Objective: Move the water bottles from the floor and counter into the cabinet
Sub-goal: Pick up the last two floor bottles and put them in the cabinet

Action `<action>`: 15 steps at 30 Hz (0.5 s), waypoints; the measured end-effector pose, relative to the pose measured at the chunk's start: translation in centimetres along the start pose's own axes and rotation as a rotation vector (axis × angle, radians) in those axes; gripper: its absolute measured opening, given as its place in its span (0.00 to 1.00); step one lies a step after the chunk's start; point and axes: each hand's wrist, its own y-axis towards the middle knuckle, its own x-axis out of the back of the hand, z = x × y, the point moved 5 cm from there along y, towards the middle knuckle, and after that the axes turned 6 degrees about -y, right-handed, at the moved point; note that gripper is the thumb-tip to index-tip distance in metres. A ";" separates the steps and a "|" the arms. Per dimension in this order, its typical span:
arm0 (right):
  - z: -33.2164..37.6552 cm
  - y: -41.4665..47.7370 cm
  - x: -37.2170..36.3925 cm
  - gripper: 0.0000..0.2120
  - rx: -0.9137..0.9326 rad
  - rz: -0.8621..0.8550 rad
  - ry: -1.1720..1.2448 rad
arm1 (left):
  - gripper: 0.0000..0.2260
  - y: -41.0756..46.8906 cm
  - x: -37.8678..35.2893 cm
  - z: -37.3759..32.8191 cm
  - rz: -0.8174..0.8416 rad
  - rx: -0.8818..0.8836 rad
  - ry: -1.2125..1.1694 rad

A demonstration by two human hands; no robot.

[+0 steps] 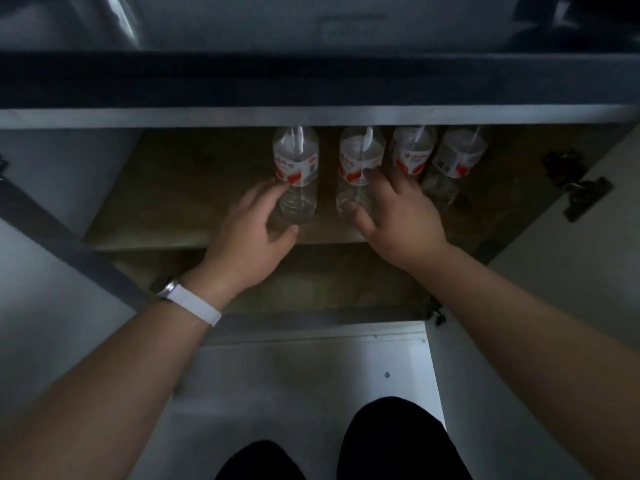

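— What stands in the cabinet [114, 188]?

— Four clear plastic water bottles in a row on a brown, wood-grained shelf [166, 202]. Each is a ribbed, see-through cylinder wrapped with a white paper label that carries a red patch. Their tops are cut off by the pale front rail above.

— And the hands?

— Both reach in, palms down. The left hand [249, 237] is spread loosely, fingers curved, its fingertips at the lower body of the first bottle [297, 174], which stands just ahead of it and to its right. The thumb sits below the bottle's base. It is not clamped round anything. A smooth white band [194, 301] circles that wrist.

— The right one?

— The right hand [391, 216] is also unclenched, fingers fanned. Its thumb lies against the transparent lower part of the second bottle [358, 161], just to its left, and its fingers touch near the label of the third bottle [412, 150], directly ahead. Whether it presses on either, I cannot tell. The fourth bottle [453, 161] stands just beyond, to that hand's right, tilted slightly.

— Anything else?

— A dark metal hinge [578, 188] is well to the right, on the flat white door [571, 306]. Below the wrists lie a pale, smooth floor [294, 382] and two dark-clad knees.
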 end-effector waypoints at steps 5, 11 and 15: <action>1.4 -2.2 3.7 0.27 0.043 0.182 -0.067 | 0.26 -2.6 2.4 -2.8 0.124 -0.019 0.231; 3.8 -4.5 12.2 0.27 0.044 0.410 -0.106 | 0.25 -7.1 7.4 -9.2 0.174 -0.019 0.351; 5.6 -5.7 19.1 0.28 0.046 0.467 -0.122 | 0.25 -8.4 11.9 -14.0 0.204 -0.036 0.390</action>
